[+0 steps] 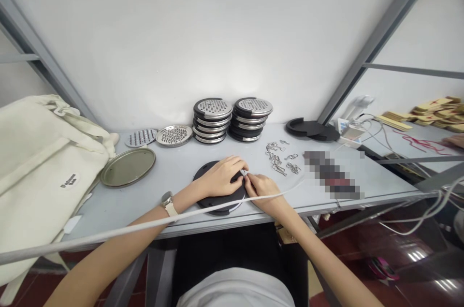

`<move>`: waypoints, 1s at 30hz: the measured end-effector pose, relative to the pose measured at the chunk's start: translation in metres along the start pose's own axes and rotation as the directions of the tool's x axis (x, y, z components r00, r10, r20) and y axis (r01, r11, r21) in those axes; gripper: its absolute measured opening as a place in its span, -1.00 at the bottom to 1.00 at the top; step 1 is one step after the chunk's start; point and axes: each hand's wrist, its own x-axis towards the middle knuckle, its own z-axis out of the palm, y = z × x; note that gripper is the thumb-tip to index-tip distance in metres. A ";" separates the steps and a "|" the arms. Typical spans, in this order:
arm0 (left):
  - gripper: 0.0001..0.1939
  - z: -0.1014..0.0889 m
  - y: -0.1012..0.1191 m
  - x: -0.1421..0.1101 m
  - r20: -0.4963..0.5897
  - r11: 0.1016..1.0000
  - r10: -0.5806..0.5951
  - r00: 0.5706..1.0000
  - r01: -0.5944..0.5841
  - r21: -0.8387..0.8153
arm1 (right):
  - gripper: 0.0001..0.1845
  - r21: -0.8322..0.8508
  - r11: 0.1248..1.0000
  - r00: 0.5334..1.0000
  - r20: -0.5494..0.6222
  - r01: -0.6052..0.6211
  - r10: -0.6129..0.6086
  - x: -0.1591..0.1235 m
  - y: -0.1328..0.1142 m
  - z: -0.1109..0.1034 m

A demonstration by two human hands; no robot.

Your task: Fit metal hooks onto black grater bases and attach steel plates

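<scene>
A round black disc with a silver edge lies in front of me, like the grater discs in the stacks. My left hand rests across its top, fingers curled over the right rim. My right hand meets it there in a closed pinch. Between the fingertips a small bright metal clip shows, mostly hidden. To the right lie several loose metal clips. Behind the disc stand two stacks of round graters, a left stack and a right stack, with black rims.
Loose grater plates and an olive round lid lie to the left beside a cream bag. Black round holders sit at the back right. A white cable crosses in front of my forearms. A pixelated patch hides something at right.
</scene>
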 end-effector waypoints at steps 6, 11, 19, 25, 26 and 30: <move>-0.84 0.000 0.000 0.001 0.004 1.000 0.006 1.000 -0.006 0.003 | -0.66 0.012 1.000 1.000 -0.018 0.008 -0.008 -0.001 0.000 0.001; -0.85 0.000 0.000 0.001 0.003 1.000 0.005 1.000 -0.005 0.011 | -0.66 0.002 1.000 0.999 -0.033 0.013 -0.013 -0.001 0.001 0.002; -0.88 0.001 -0.002 0.001 0.009 1.000 0.015 1.000 -0.016 0.018 | -0.67 0.016 1.000 1.000 -0.013 0.002 -0.002 -0.001 -0.002 -0.002; -0.87 0.001 -0.003 0.001 0.011 1.000 0.021 1.000 -0.022 0.015 | -0.67 0.018 1.000 1.000 -0.025 0.010 -0.010 -0.002 -0.001 0.001; -0.87 0.001 -0.003 0.001 0.011 1.000 0.021 1.000 -0.022 0.014 | -0.66 0.019 1.000 1.000 -0.027 0.013 -0.012 -0.002 0.000 0.001; -0.86 0.000 -0.002 0.002 0.015 1.000 0.015 1.000 -0.015 0.012 | -0.65 0.020 0.999 0.999 -0.038 0.033 -0.032 -0.002 0.001 0.002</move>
